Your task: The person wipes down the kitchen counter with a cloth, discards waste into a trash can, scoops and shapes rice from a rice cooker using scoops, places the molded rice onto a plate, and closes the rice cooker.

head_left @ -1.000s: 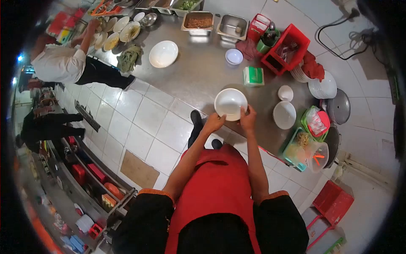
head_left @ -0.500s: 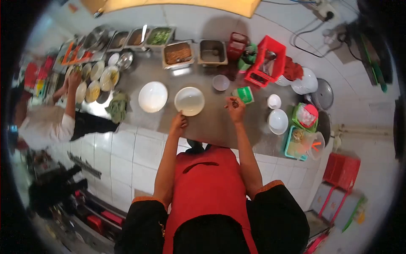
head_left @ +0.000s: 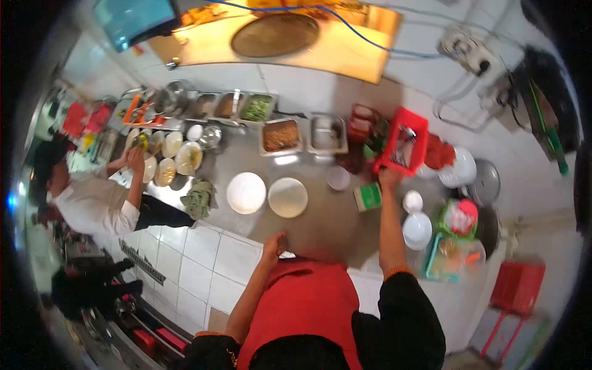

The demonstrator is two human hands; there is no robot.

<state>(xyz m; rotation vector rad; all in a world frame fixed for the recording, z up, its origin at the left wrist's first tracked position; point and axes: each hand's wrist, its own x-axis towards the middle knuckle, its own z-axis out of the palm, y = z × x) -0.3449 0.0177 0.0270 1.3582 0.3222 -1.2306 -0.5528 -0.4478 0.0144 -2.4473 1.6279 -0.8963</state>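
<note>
My right hand [head_left: 388, 177] is stretched out to the near end of the red plastic basket [head_left: 420, 143], which holds metal utensils. Its fingers overlap the basket's near edge, so their grip is hidden. Just left of that wrist lies a green and white box [head_left: 369, 197]. My left hand [head_left: 272, 249] hovers by the counter's front edge, fingers loosely apart, with nothing visible in it. Beyond it, side by side on the steel counter [head_left: 327, 231], stand a cream-white bowl [head_left: 288, 197] and a white bowl [head_left: 246, 192]. A small translucent bowl [head_left: 338, 178] sits farther right.
Metal trays of food [head_left: 281, 137] line the back. White bowls [head_left: 417, 230] and a turquoise basket [head_left: 436, 259] stand at right. A green cloth [head_left: 197, 198] lies at left, near a co-worker [head_left: 98, 200] handling several bowls. A lit shelf [head_left: 351, 46] juts out above.
My right hand has moved from beside the green box to the red basket; the small dark thing in it no longer shows. My left hand has left the cream-white bowl's rim and drawn back. The view has tilted up.
</note>
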